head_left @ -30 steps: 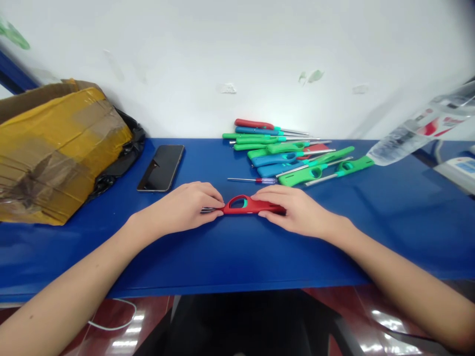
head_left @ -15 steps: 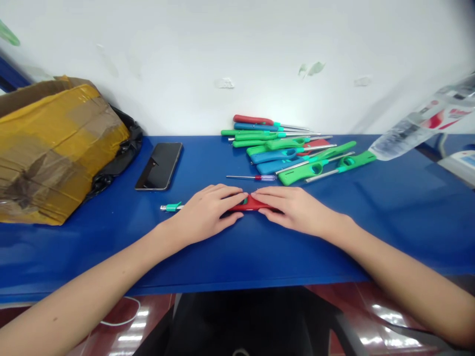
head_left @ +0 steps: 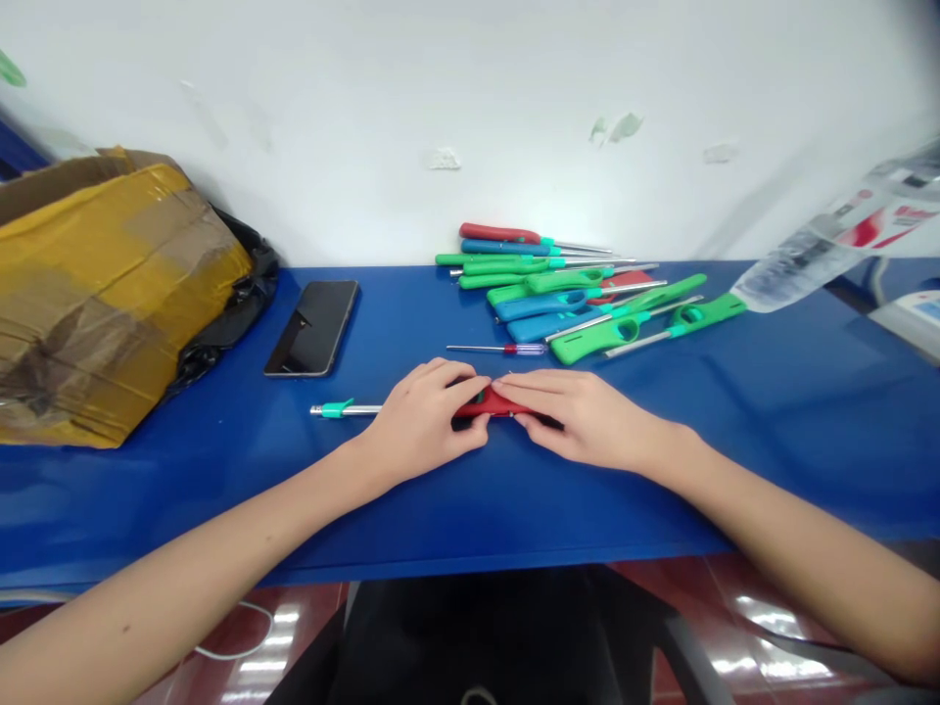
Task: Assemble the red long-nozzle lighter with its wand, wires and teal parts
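Both hands (head_left: 424,419) (head_left: 591,416) grip red lighter (head_left: 491,403)

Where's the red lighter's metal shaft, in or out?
Out, it seems: the metal shaft with its teal collar extends left of the left hand, in line with the red lighter; the hand hides the join.

A white wall (head_left: 470,127) with small peeling patches rises beyond the person's left hand (head_left: 422,416) and right hand (head_left: 594,416), behind a blue-topped bench (head_left: 808,421) that runs across the view. Nearer than the hands, below the bench's front edge, a polished reddish floor (head_left: 778,627) shines with reflections of strip lights. A dark chair (head_left: 470,636) stands directly below the hands, and a white cable (head_left: 250,627) lies on the floor to its left.
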Tool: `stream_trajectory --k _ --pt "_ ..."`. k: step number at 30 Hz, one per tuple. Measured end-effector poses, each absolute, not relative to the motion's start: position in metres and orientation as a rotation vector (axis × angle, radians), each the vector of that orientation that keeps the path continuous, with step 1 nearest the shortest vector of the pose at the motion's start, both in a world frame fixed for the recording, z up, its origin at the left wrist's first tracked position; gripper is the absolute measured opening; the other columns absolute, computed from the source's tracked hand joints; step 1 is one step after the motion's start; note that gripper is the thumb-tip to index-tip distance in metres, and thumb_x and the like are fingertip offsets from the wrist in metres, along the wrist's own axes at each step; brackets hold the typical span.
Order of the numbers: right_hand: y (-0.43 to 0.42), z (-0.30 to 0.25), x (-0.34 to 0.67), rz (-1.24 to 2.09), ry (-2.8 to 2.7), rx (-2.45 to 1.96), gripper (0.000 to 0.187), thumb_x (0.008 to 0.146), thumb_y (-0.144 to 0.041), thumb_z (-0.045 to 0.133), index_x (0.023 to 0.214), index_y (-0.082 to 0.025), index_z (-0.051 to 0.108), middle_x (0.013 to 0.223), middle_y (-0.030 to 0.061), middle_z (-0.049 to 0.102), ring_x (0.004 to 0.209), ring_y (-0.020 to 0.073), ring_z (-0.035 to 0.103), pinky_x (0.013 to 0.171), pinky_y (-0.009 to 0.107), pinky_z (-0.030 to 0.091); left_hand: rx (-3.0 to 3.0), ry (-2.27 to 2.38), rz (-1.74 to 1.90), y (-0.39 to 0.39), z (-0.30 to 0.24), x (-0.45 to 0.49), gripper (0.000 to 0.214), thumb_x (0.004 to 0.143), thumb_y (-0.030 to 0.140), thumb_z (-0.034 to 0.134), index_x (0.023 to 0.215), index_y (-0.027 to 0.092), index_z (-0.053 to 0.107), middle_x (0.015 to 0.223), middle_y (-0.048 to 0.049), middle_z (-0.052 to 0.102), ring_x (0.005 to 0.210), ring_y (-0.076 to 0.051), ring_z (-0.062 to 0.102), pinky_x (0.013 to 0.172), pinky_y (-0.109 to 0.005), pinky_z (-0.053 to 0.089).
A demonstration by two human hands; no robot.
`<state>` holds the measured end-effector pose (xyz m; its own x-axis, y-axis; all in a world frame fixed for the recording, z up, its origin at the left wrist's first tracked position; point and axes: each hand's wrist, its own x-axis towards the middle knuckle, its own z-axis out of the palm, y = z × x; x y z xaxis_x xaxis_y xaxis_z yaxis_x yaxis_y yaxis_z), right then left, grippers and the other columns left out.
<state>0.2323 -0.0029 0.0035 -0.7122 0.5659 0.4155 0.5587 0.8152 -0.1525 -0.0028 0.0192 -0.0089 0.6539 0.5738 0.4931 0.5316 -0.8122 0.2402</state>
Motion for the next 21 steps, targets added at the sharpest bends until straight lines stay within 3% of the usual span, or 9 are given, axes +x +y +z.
stream_trajectory --k 12,21 --pt "-0.0041 0.0014 0.2299 0.141 -2.467 -0.881 0.034 0.092 -0.019 0.055 0.124 -0.015 0.067 0.123 0.0107 0.071 0.108 0.0223 0.07 0.096 0.036 0.058 2.721 0.979 0.83 0.0179 -0.0051 -0.0001 0.026 0.086 0.026 0.063 0.106 0.013 0.072 0.101 -0.0095 0.07 0.091 -0.024 0.063 0.08 -0.038 0.055" --pt "-0.0066 0.0039 0.2341 -0.003 -2.576 -0.907 0.035 0.096 -0.02 0.054 0.128 -0.014 0.064 0.13 0.0099 0.067 0.117 0.024 0.066 0.103 0.041 0.054 2.955 0.812 0.707 0.0196 -0.0085 -0.008 0.034 0.1 0.03 0.05 0.125 0.01 0.063 0.124 -0.014 0.068 0.116 -0.027 0.063 0.097 -0.043 0.053"
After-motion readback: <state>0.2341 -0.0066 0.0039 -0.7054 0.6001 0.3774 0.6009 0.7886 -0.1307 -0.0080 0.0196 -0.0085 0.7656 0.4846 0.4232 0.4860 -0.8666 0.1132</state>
